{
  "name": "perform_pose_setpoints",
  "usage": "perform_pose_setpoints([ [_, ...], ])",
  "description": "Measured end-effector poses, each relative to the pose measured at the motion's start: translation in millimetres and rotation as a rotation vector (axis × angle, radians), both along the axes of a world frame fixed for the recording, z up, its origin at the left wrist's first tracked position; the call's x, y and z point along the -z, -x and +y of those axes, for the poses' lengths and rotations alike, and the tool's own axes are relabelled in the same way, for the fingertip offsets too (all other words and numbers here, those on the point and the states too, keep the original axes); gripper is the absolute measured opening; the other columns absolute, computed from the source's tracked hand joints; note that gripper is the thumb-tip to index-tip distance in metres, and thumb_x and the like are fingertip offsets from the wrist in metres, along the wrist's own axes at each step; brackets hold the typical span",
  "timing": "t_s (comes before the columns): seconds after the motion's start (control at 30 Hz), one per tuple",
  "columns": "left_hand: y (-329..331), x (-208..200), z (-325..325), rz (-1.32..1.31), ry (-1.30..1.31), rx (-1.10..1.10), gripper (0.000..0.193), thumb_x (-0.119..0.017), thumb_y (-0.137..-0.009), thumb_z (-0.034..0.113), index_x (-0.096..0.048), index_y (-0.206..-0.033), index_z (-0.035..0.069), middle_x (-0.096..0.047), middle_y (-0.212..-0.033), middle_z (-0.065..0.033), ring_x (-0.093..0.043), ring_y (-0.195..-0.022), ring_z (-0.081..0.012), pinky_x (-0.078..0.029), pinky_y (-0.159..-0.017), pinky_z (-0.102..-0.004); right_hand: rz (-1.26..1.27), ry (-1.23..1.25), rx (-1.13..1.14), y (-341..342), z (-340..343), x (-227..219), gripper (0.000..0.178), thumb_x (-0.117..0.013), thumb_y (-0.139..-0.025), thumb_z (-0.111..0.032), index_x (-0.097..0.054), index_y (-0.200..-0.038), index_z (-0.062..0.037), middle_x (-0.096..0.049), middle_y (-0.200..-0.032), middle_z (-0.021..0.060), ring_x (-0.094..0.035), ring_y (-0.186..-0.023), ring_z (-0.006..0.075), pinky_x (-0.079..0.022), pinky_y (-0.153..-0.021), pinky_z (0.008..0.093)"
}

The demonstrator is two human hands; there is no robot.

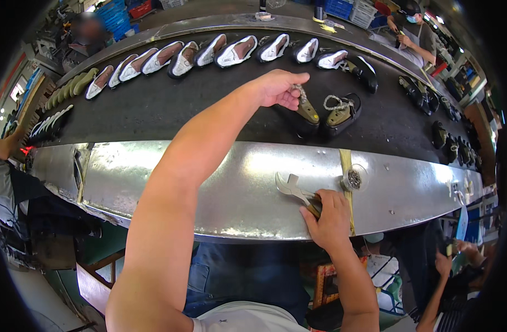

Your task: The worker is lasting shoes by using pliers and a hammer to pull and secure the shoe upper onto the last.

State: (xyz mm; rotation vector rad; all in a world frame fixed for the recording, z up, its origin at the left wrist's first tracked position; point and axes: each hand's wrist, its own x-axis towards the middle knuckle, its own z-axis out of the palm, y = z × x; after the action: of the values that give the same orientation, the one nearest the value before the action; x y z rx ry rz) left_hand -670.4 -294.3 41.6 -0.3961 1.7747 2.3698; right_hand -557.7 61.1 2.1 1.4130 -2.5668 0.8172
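Observation:
My left hand (281, 90) stretches out over the dark belt, its curled fingers closed on the cord loop of a shoe last (309, 113). That last sits inside a black shoe (307, 130). Beside it stands a second black shoe (342, 122) with its own last and a pale braided cord loop (337, 103). On the metal ledge, my right hand (329, 220) is wrapped round the handle of the lasting pliers (294, 188), whose metal head points up and left. A round dish of small nails (353, 179) lies just beyond that hand.
White-lined shoes (237, 52) line the belt's far side, with olive ones (76, 83) at far left. Black shoes on lasts (419, 94) stand to the right. A metal ledge (237, 188) borders the belt. Co-workers (422, 39) are at far right, lower right and left.

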Motion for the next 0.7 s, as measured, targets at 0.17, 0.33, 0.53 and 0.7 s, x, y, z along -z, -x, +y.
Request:
perform_pose_setpoints([
  [0.17, 16, 46, -57, 0.012, 1.225, -0.708, 0.066, -0.071, -0.087, 0.058, -0.063, -0.121, 0.002, -0.065, -0.119, -0.0237, -0.061, -0.116, -0.0386, -0.049, -0.103, -0.0499, 0.007, -0.03, -0.004, 5, 0, 2, 0.045, -0.079, -0.081, -0.028, -0.059, -0.112, -0.0032, -0.064, -0.105, 0.0147, -0.058, -0.099, 0.0363, -0.043, -0.088, 0.0475],
  [0.33, -18, 80, -165, -0.094, 1.533, -1.003, 0.077, -0.07, -0.084, 0.062, -0.061, -0.137, 0.007, -0.028, -0.159, -0.034, -0.028, -0.148, -0.0487, -0.028, -0.122, -0.0482, -0.027, -0.031, -0.01, 7, -2, -1, 0.047, -0.081, -0.079, -0.03, -0.059, -0.111, -0.0034, -0.063, -0.104, 0.0135, -0.058, -0.097, 0.0353, -0.043, -0.086, 0.0469],
  [0.53, -5, 89, -230, -0.316, 1.333, -0.853, 0.092, -0.067, -0.075, 0.08, -0.062, -0.143, 0.019, -0.012, -0.164, -0.0348, -0.013, -0.154, -0.0467, -0.022, -0.124, -0.0502, -0.073, -0.084, -0.05, 11, -4, 6, 0.055, -0.086, -0.07, -0.024, -0.058, -0.112, -0.0022, -0.06, -0.105, 0.018, -0.057, -0.096, 0.0395, -0.044, -0.086, 0.0496],
  [0.7, 26, 78, -225, -0.43, 1.338, -0.695, 0.097, -0.064, -0.071, 0.087, -0.063, -0.142, 0.02, -0.034, -0.156, -0.023, -0.034, -0.144, -0.0403, -0.029, -0.118, -0.0521, -0.05, -0.101, -0.034, 8, -13, 6, 0.056, -0.087, -0.07, -0.025, -0.057, -0.112, -0.0017, -0.06, -0.105, 0.0175, -0.058, -0.095, 0.0389, -0.044, -0.084, 0.0489],
])
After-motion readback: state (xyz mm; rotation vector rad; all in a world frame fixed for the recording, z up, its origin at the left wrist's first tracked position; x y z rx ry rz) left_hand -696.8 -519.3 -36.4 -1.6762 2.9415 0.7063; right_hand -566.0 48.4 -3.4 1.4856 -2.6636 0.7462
